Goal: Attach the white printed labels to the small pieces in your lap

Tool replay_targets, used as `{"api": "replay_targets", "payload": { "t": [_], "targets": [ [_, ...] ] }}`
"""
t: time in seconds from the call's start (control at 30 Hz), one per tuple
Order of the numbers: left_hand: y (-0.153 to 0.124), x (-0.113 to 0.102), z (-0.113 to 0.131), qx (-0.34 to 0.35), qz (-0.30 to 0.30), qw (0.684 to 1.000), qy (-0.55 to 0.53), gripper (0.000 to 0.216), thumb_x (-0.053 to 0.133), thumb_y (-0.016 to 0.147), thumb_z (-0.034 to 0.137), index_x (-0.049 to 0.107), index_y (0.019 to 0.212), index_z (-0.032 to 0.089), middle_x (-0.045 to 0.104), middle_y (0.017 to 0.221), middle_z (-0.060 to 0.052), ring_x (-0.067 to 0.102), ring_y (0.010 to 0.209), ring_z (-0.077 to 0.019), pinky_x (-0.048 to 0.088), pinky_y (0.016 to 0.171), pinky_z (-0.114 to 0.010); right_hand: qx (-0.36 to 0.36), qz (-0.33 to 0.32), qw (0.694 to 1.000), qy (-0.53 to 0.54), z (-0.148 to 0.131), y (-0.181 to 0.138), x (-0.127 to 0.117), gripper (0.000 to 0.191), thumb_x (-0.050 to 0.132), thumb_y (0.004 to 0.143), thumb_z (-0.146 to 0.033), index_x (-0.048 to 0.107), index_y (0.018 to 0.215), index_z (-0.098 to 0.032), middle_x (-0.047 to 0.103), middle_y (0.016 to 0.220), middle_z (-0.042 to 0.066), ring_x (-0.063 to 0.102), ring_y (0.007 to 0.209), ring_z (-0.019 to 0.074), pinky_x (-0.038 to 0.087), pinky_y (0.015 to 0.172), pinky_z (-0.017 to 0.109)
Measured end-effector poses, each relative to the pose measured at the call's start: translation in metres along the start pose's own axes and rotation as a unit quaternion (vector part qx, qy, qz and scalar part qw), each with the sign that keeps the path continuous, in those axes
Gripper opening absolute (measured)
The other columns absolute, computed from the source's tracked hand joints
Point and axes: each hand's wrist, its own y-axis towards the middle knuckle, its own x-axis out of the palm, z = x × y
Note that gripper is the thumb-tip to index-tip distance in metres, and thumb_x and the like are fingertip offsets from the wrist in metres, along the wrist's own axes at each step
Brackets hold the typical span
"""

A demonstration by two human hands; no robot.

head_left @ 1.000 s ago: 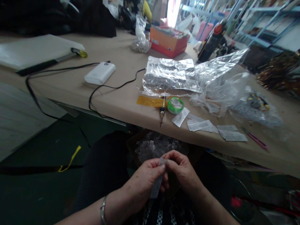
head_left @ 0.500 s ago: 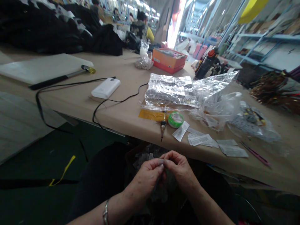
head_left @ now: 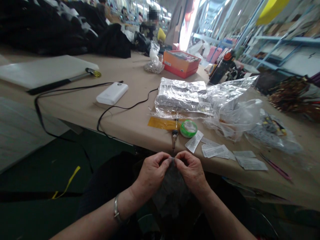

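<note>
We see our left hand (head_left: 152, 173) and right hand (head_left: 191, 173) together below the beige table (head_left: 130, 123) edge, both grips pinching a small grey translucent strip (head_left: 172, 159) above a grey blurred heap on our lap.

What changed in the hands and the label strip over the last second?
Both hands rose toward the table edge. The left hand and right hand keep pinching the grey label strip at its top; its hanging length no longer shows clearly. The soldering iron and green solder reel stayed put.
</note>
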Motion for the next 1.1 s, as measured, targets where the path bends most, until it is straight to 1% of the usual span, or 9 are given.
{"api": "replay_targets", "payload": {
  "t": [0.3,0.5,0.7,1.1],
  "targets": [
    [0.003,-0.001,0.003,0.049,0.017,0.998,0.046,0.018,0.050,0.084,0.025,0.065,0.078,0.017,0.067,0.073,0.000,0.058,0.067,-0.0120,0.044,0.064,-0.020,-0.037,0.013,0.999,-0.033,0.001,0.004,0.002,0.010,0.055,0.078,-0.025,0.057,0.072,-0.017,0.055,0.064,-0.002,0.050,0.060,0.0110,0.041,0.057,0.021],
    [0.006,-0.001,0.004,0.044,0.019,0.998,0.040,0.018,0.052,0.084,0.025,0.066,0.079,0.017,0.068,0.074,-0.002,0.060,0.068,-0.0137,0.045,0.067,-0.021,-0.062,0.031,0.996,-0.061,0.000,0.006,0.003,0.008,0.055,0.078,-0.024,0.057,0.072,-0.018,0.055,0.064,-0.002,0.050,0.059,0.0112,0.041,0.057,0.021],
    [0.008,0.001,0.003,0.052,0.026,0.997,0.042,0.017,0.052,0.083,0.025,0.067,0.078,0.017,0.068,0.074,-0.002,0.059,0.068,-0.0131,0.044,0.066,-0.020,-0.065,0.037,0.996,-0.057,0.005,0.009,0.003,0.009,0.054,0.079,-0.026,0.056,0.073,-0.018,0.056,0.064,-0.002,0.051,0.059,0.0116,0.041,0.057,0.022],
    [0.013,0.001,0.000,0.052,0.038,0.997,0.046,0.018,0.052,0.082,0.025,0.067,0.076,0.016,0.067,0.072,-0.002,0.059,0.067,-0.0133,0.044,0.065,-0.020,-0.082,0.045,0.993,-0.068,0.003,0.011,0.004,0.007,0.052,0.079,-0.022,0.056,0.074,-0.018,0.055,0.063,-0.003,0.051,0.058,0.0113,0.041,0.057,0.022]
  ]
}}
